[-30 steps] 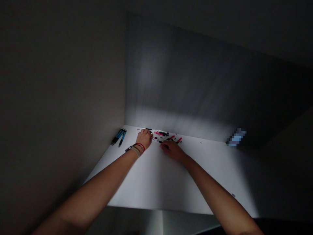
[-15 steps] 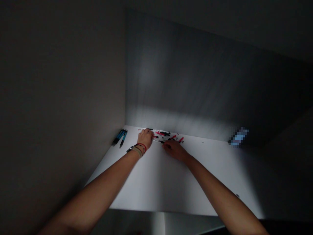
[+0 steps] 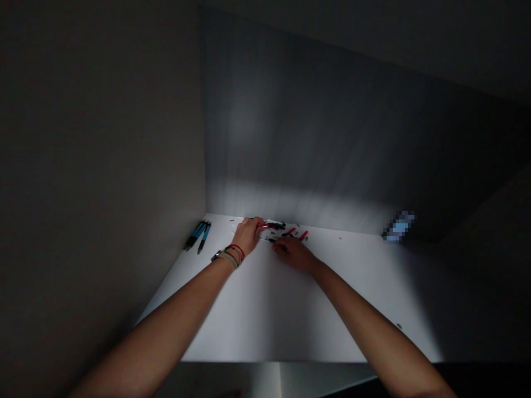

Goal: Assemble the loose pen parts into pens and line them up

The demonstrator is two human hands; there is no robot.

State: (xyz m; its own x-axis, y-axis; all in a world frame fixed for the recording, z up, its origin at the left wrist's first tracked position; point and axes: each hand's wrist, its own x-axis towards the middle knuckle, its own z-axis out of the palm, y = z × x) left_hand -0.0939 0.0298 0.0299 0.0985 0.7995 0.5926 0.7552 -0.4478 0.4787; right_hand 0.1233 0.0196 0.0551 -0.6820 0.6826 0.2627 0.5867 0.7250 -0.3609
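Near the back wall, my left hand (image 3: 248, 234) is closed, its fingertips at a thin red pen part (image 3: 264, 225). To its right my right hand (image 3: 295, 253) has curled fingers around a dark pen part (image 3: 271, 240), whose tip pokes out to the left. Beyond and between the hands lie black pen parts (image 3: 277, 226) and red pen parts (image 3: 304, 235), several of each, loosely scattered. A clear, thin-edged sheet or tray seems to lie beneath them; its shape is hard to make out.
Several blue-and-black pens (image 3: 203, 237) lie by the left wall. A pixelated, lit device (image 3: 399, 226) leans at the back right. Small dark bits dot the white tabletop (image 3: 232, 320), including one near its right side (image 3: 399, 326). Grey panels enclose the left and back.
My left hand has moved slightly forward and right, from a red-and-black piece to the thin red part. The right hand stays almost in place. The whole view has shifted a little.
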